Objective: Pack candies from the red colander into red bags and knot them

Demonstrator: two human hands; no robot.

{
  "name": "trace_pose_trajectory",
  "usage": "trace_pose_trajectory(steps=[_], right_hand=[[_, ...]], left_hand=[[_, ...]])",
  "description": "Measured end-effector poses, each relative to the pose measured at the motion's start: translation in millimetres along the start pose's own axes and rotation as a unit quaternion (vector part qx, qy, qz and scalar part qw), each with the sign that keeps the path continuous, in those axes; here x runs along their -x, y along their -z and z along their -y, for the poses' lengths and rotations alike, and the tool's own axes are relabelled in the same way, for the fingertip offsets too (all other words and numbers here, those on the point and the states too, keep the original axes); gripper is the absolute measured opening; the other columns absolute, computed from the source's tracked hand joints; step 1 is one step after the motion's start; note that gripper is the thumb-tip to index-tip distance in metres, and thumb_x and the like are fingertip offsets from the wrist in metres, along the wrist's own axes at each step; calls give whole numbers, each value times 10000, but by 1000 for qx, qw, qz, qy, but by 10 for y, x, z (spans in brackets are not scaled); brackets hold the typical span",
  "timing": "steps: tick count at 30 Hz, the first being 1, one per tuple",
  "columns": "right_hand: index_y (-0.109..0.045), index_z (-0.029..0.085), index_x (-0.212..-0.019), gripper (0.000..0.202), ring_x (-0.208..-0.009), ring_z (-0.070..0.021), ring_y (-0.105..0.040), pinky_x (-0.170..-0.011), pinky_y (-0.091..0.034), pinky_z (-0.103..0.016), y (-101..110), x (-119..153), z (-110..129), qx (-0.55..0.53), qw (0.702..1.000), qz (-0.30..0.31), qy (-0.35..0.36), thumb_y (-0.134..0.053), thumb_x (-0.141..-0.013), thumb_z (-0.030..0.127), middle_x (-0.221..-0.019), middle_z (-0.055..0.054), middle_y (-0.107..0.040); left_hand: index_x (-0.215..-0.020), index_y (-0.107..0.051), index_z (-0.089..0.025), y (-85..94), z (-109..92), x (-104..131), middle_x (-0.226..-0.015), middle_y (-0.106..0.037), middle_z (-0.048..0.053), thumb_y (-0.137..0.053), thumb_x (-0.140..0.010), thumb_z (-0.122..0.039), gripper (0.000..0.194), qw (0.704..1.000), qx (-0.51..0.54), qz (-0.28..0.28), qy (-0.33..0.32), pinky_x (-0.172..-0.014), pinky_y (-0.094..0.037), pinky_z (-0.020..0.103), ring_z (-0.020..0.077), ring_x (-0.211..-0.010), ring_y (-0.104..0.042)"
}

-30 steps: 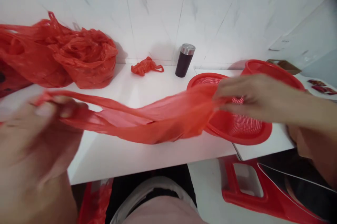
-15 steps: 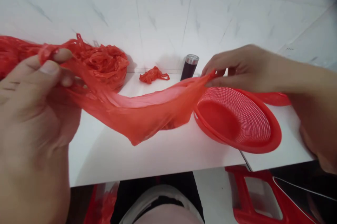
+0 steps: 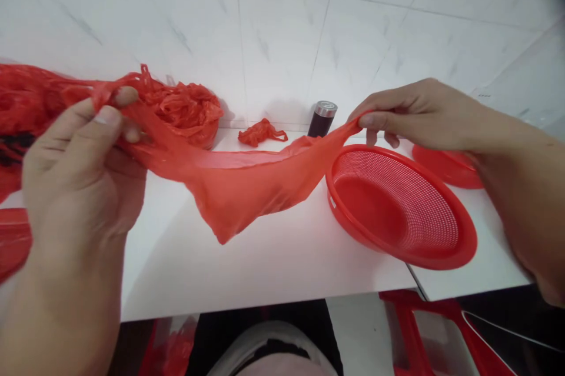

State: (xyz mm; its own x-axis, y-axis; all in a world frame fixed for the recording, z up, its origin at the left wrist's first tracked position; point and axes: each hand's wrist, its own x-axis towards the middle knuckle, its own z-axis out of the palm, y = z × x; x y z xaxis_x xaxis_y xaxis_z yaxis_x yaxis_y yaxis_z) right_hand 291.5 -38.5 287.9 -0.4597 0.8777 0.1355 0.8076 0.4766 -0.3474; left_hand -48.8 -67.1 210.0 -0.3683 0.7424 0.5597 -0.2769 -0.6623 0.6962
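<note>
A thin red plastic bag [image 3: 251,188] hangs stretched between my hands above the white table, its lower edge sagging to a point. My left hand [image 3: 92,158] pinches one end, with a loop of the plastic round its fingers. At the other end, my right hand [image 3: 401,114] grips a corner between thumb and fingers. Below the right hand stands a red perforated basket [image 3: 375,205], tilted in view, with nothing visible inside. Behind the left hand lies a big heap of crumpled red plastic bags [image 3: 185,111].
A dark bottle with a silver lid [image 3: 322,118] stands by the tiled wall, beside a small crumpled red bag [image 3: 262,132]. Another red plastic item [image 3: 450,167] lies behind the right forearm. A red stool [image 3: 424,335] is under the table [image 3: 273,270] edge.
My right hand has settled with a firmer pinch on the bag's corner, and the bag's opening looks narrower. The view has shifted slightly, bringing more of the left side into sight.
</note>
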Motion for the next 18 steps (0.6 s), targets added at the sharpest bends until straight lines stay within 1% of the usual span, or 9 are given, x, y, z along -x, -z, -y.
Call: trace_pose_trajectory(steps=[2, 3, 5, 7, 11, 14, 16, 17, 18], right_hand=[[-725, 242, -892, 315, -609, -106, -563, -557, -392, -259, 16, -5, 22, 13, 996, 82, -11, -513, -923, 472, -729, 22, -653], [-717, 230, -850, 329, -573, -98, -543, -534, -375, -254, 25, -7, 38, 23, 995, 100, -21, -523, -915, 487, -687, 27, -633], [-700, 211, -806, 361, -541, -85, -519, -514, -353, -247, 42, -7, 76, 30, 993, 104, -39, -508, -922, 494, -643, 30, -601], [-690, 208, -785, 390, -559, -90, -530, -515, -355, -245, 57, -5, 107, 17, 994, 98, -41, -490, -925, 512, -640, 27, -589], [-662, 210, -706, 388, -599, -114, -549, -501, -365, -252, 79, 2, 136, 7, 989, 142, -31, -580, -850, 561, -652, 26, -582], [-647, 195, -718, 336, -626, -90, -552, -524, -378, -243, 80, 8, 173, -19, 993, 119, -9, -593, -858, 496, -749, 25, -614], [-628, 190, -693, 269, -635, -86, -554, -526, -397, -235, 52, 11, 222, -40, 994, 103, 21, -658, -821, 424, -793, 21, -625], [-618, 188, -671, 248, -637, -94, -559, -523, -413, -236, 28, 12, 253, -51, 996, 73, 30, -709, -779, 392, -789, 17, -626], [-607, 186, -646, 247, -637, -107, -565, -520, -430, -240, -3, 11, 287, -70, 997, 20, 35, -758, -730, 362, -772, 11, -625]], left_hand=[[-846, -704, -123, 31, 22, -17, -903, -696, 7, -566, -847, 2, 187, 1000, -11, -2, -17, -684, -476, 202, 51, -626, -525], [-832, -705, -114, 44, 34, -24, -869, -699, 18, -582, -840, -9, 162, 999, -19, -2, -28, -670, -483, 216, 66, -633, -544], [-824, -712, -106, 61, 51, -31, -819, -700, 31, -618, -823, -33, 119, 998, -37, 3, -44, -658, -496, 230, 87, -646, -573], [-836, -722, -119, 68, 56, -27, -826, -705, 26, -636, -819, -57, 107, 997, -53, 1, -54, -683, -512, 233, 86, -652, -582], [-803, -736, -148, 84, 49, -9, -821, -706, 12, -646, -836, -97, 109, 997, -63, 2, -37, -806, -528, 249, 103, -764, -636], [-843, -750, -155, 98, 44, -3, -850, -731, 6, -658, -824, -69, 128, 999, -42, 13, -32, -867, -523, 259, 105, -823, -655], [-844, -750, -157, 89, 32, 4, -868, -739, 3, -695, -797, -82, 104, 999, -25, 10, -34, -913, -514, 281, 106, -840, -656], [-847, -748, -163, 77, 23, 10, -893, -735, 3, -725, -776, -103, 95, 999, -18, 9, -24, -932, -509, 292, 113, -875, -654], [-856, -745, -173, 62, 14, 17, -924, -728, 7, -753, -755, -136, 108, 1000, -15, 14, -6, -932, -513, 304, 129, -911, -651]])
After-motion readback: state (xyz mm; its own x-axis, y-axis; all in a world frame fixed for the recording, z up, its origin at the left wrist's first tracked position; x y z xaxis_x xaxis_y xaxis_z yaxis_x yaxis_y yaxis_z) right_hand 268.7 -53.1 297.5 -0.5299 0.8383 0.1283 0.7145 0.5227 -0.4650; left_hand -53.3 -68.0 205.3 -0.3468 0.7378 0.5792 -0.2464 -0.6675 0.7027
